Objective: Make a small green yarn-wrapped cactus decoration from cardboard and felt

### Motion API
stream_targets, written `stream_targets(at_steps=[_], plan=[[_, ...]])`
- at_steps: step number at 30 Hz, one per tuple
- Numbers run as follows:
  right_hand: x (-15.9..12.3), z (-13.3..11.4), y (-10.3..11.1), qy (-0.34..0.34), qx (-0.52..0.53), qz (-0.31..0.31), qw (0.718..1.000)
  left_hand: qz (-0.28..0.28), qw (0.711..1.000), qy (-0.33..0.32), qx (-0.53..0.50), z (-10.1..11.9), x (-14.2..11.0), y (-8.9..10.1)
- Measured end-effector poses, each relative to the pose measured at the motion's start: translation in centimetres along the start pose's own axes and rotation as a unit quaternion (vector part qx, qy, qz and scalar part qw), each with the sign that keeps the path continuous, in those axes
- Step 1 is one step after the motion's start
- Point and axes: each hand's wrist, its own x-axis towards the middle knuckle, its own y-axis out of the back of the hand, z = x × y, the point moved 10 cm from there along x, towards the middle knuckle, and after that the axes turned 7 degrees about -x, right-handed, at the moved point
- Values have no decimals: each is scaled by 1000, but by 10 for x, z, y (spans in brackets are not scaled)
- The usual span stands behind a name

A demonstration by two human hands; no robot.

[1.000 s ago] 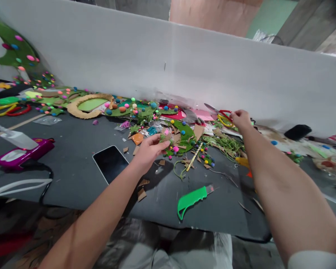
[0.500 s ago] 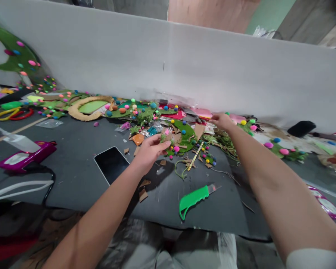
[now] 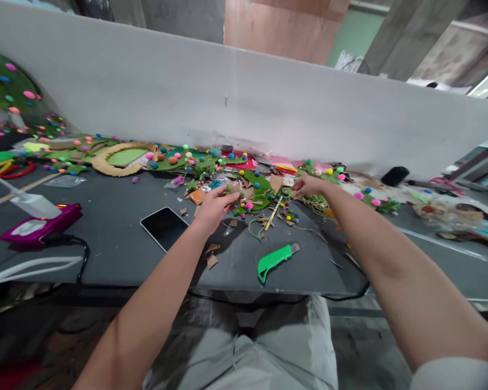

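Note:
My left hand (image 3: 216, 207) is over the middle of the table, its fingers pinched round a small fuzzy green piece (image 3: 230, 189). Partly hidden by the fingers, that piece has an unclear shape. My right hand (image 3: 310, 186) is at the tangle of green yarn (image 3: 315, 201), fingers curled together; whatever they grip is hidden. Between the hands lie a green felt shape (image 3: 260, 187) with pompoms, a yellow strip with dark marks (image 3: 274, 212) and scraps of brown card. Nearer to me rests a green utility knife (image 3: 274, 262), blade out.
A phone (image 3: 164, 228) lies left of my left forearm. Farther left are a purple power strip (image 3: 44, 225) with a white plug, and scissors (image 3: 18, 169). A tan ring (image 3: 117, 169) and pompom-covered felt pieces line the white partition (image 3: 166, 92). A black object (image 3: 394, 176) stands back right.
My right hand has come down from the pink sheets to the green yarn, uncovering a yellow-and-red item behind it. My left hand keeps its pinch. The camera view has shifted.

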Motion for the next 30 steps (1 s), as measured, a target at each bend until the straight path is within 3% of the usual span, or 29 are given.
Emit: stream_targets(at_steps=[3, 9, 15, 19, 26, 28, 29, 30], plan=[[-13, -10, -10, 4, -11, 3, 1000, 3, 1000, 0, 11, 1, 0, 2], [-18, -3, 8, -21, -6, 66, 998, 1, 1000, -11, 17, 3, 2, 2], [-19, -14, -11, -40, 54, 74, 995, 4, 999, 1, 32, -2, 2, 4], [-21, -4, 16, -64, 126, 161, 977, 5, 999, -2, 38, -2, 3, 5], [-38, 45, 81, -137, 284, 303, 899, -5, 999, -3, 34, -2, 3, 3], [-47, 57, 101, -162, 366, 348, 847, -9, 1000, -1, 27, -3, 4, 4], [-53, 64, 109, -166, 440, 375, 799, -10, 1000, -1, 23, -4, 5, 4], [-57, 67, 120, -161, 474, 392, 772, -10, 1000, -1, 20, -5, 6, 5]])
